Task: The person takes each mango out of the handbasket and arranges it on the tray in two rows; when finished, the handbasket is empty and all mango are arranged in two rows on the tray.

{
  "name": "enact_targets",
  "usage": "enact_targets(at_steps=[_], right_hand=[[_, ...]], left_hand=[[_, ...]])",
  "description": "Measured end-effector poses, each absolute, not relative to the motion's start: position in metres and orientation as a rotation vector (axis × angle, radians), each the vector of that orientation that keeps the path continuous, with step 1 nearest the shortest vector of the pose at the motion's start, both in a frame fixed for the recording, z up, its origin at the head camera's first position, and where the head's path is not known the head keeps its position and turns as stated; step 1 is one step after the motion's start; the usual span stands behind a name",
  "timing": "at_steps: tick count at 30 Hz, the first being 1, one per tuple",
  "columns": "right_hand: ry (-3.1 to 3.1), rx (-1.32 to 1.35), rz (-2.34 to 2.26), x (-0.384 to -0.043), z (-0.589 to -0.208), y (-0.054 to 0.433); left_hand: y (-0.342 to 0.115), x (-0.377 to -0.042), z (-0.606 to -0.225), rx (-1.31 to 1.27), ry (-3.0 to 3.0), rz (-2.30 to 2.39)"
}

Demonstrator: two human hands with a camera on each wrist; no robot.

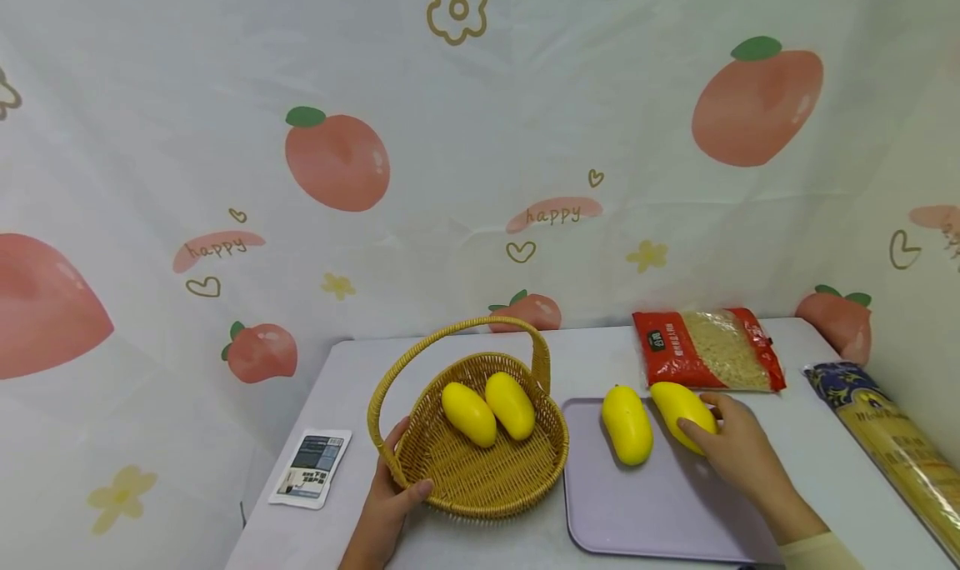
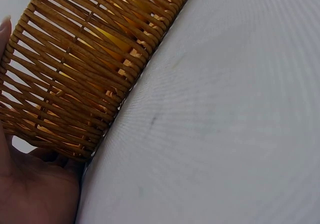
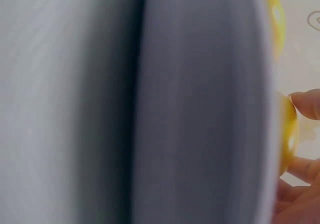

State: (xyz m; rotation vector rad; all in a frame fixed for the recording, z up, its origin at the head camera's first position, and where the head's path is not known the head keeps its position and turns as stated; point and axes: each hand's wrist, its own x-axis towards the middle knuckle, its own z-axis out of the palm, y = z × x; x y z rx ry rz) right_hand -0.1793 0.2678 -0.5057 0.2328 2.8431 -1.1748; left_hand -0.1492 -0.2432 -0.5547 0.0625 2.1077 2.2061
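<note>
A round wicker basket [image 1: 487, 491] with an arched handle stands on the table, and two yellow mangoes [image 1: 489, 407] lie in it. My left hand [image 1: 386, 503] grips the basket's left side, thumb at the front rim; the left wrist view shows the woven wall [image 2: 80, 59] close up beside the palm [image 2: 37, 189]. On the purple-grey tray [image 1: 622, 516] lies one mango [image 1: 627, 425]. Right of it, my right hand [image 1: 738, 445] holds another mango [image 1: 681, 412] between thumb and fingers over the tray. In the right wrist view the tray's side [image 3: 200, 109] hides much of that mango [image 3: 288, 134].
Behind the tray lies a red bag of grain [image 1: 708, 349]. A long clear-and-blue packet [image 1: 892, 453] runs along the table's right edge. To the left of the basket is a small white packet [image 1: 311, 468]. A peach-printed curtain [image 1: 450, 178] closes off the back.
</note>
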Motion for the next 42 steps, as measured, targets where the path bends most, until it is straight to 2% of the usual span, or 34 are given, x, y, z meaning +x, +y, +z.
enact_targets(at_steps=[16, 29, 36, 42], right_hand=[[2.806, 0.262, -1.159, -0.176, -0.498, 0.268], [2.818, 0.152, -1.306, -0.168, -0.466, 0.266], [2.819, 0.012, -1.489, -0.161, -0.448, 0.254], [2.703, -0.291, -1.772, -0.155, -0.438, 0.245]], left_hand=[[-0.244, -0.149, -0.557, 0.091, 2.078, 2.227], [-0.243, -0.149, -0.556, 0.110, 2.060, 2.227], [-0.242, -0.147, -0.554, 0.102, 2.044, 2.239], [-0.242, -0.148, -0.555, 0.102, 2.042, 2.245]])
